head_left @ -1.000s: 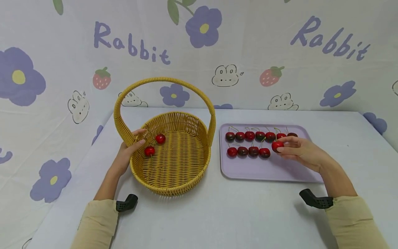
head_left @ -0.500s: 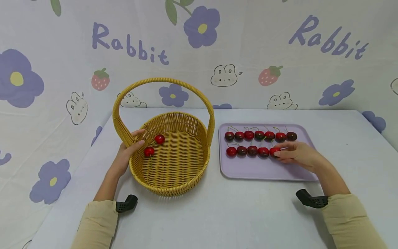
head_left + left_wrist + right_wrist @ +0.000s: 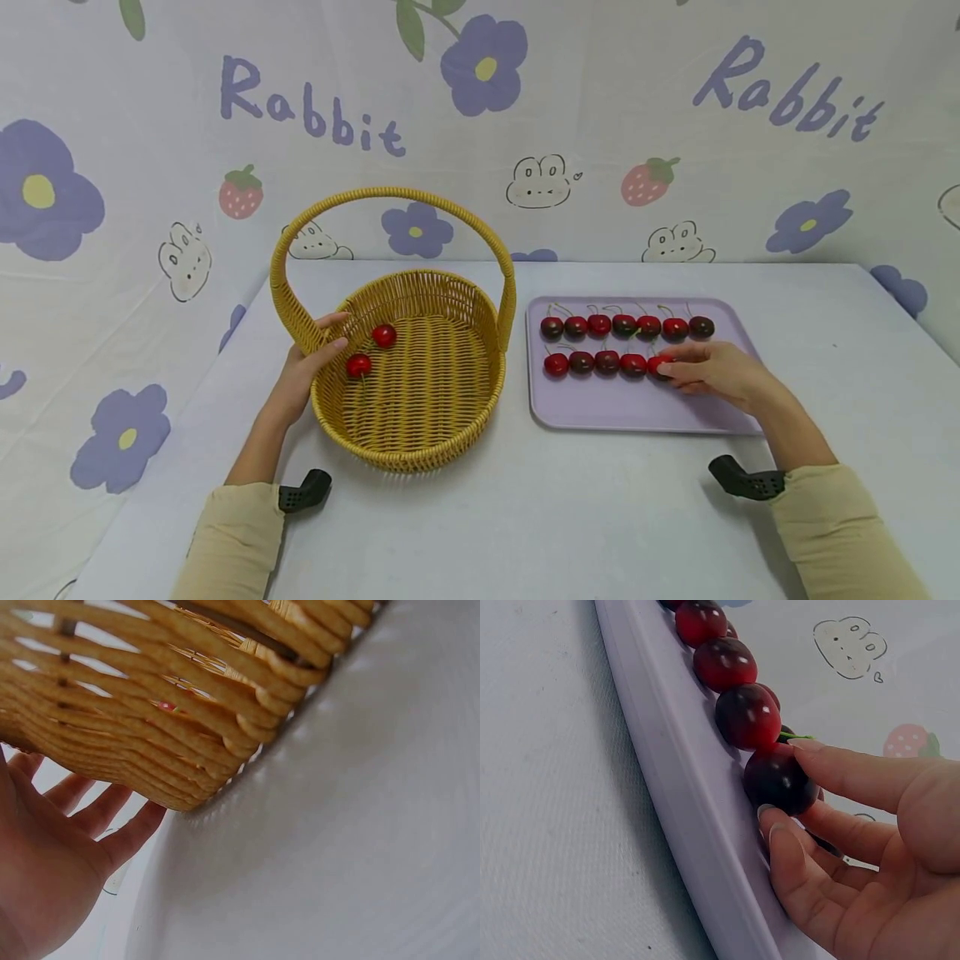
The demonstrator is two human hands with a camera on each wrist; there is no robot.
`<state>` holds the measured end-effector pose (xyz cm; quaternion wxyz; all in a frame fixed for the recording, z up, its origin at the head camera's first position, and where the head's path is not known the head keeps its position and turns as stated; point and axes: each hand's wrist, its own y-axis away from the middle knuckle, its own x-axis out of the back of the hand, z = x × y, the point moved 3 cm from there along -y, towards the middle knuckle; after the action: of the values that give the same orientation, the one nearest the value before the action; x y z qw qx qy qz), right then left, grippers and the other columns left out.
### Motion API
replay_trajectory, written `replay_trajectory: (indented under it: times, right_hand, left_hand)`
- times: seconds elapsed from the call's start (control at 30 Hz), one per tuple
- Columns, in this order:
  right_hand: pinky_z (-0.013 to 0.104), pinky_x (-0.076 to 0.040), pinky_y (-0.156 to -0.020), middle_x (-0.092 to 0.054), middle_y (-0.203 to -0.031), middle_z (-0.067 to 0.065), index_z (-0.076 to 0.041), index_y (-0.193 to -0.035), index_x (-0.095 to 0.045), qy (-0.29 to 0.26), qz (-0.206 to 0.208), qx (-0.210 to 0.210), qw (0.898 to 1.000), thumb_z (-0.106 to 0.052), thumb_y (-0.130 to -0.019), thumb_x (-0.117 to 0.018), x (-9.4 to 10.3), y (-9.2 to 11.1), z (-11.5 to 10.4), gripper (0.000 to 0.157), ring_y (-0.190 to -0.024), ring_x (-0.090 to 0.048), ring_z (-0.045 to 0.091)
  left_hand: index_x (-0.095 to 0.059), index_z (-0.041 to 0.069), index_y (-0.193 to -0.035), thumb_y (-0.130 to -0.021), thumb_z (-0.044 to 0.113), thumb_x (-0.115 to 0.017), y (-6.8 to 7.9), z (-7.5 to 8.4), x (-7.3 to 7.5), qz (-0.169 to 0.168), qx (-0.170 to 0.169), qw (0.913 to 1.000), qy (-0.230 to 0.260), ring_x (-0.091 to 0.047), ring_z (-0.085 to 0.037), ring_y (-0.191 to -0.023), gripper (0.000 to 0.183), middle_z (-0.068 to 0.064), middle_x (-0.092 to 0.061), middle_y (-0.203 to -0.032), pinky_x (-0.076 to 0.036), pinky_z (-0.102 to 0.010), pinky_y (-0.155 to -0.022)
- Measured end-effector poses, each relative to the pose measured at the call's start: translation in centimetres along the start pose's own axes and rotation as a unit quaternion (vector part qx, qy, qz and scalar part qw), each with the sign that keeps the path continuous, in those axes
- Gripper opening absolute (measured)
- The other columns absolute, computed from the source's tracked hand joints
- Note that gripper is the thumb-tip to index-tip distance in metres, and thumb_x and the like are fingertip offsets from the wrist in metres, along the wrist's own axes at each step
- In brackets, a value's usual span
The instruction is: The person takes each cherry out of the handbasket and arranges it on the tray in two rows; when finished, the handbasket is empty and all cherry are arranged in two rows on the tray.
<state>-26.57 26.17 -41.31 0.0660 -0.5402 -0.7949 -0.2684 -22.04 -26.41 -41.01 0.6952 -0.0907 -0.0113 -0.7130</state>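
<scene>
In the head view, my right hand (image 3: 716,373) is at the right end of the front row on a lilac tray (image 3: 600,412). Thumb and fingers pinch a dark red cherry (image 3: 781,780), low at the tray surface beside its neighbour (image 3: 748,716). A yellow wicker basket (image 3: 408,454) with a tall arched handle (image 3: 390,193) stands left of the tray. My left hand (image 3: 300,371) holds its left side at the handle's foot, thumb over the rim; the other fingers (image 3: 135,836) lie along the outer wall. Two red cherries (image 3: 384,336) lie inside the basket.
A back row of cherries with stems (image 3: 622,325) runs along the tray's far side. The white table (image 3: 480,533) meets a printed cloth backdrop (image 3: 585,108) behind. Each wrist carries a black camera mount (image 3: 746,481).
My right hand has lowered its cherry from above the tray to the end of the front row, moving slightly left. My left hand keeps its hold on the basket.
</scene>
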Motion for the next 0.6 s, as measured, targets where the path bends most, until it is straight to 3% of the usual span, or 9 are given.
replay_trajectory:
  times: [0.27,0.47,0.6]
  right_hand:
    - [0.025,-0.052,-0.077,-0.06,-0.107,0.007,0.013,-0.134,-0.042,-0.003,0.003,0.009,1.0,-0.027,-0.096,-0.059,0.3,0.1,-0.1,0.058,-0.087,-0.06,0.012]
    - [0.025,-0.052,-0.078,-0.06,-0.103,0.002,0.018,-0.136,-0.035,-0.04,-0.014,0.023,0.999,-0.02,-0.099,-0.052,0.7,0.3,-0.2,0.055,-0.085,-0.061,0.01]
    - [0.026,-0.051,-0.08,-0.058,-0.108,0.007,0.017,-0.137,-0.033,-0.035,-0.02,0.034,0.999,-0.021,-0.101,-0.049,1.2,0.5,-0.1,0.055,-0.088,-0.061,0.011]
  left_hand:
    - [-0.037,0.002,-0.143,-0.098,0.02,-0.049,0.0,0.1,0.0,0.0,0.0,1.0,0.002,-0.031,-0.032,-0.135,0.05,-0.014,-0.033,-0.148,-0.02,-0.05,-0.11]
    - [-0.036,0.003,-0.143,-0.098,0.02,-0.049,0.0,0.0,0.0,0.001,0.005,1.0,0.004,-0.032,-0.032,-0.134,0.05,-0.014,-0.033,-0.148,-0.021,-0.049,-0.109]
    - [-0.037,0.003,-0.143,-0.098,0.02,-0.049,-0.1,0.0,0.0,0.002,0.006,1.0,0.006,-0.033,-0.031,-0.133,0.05,-0.014,-0.034,-0.147,-0.021,-0.048,-0.109]
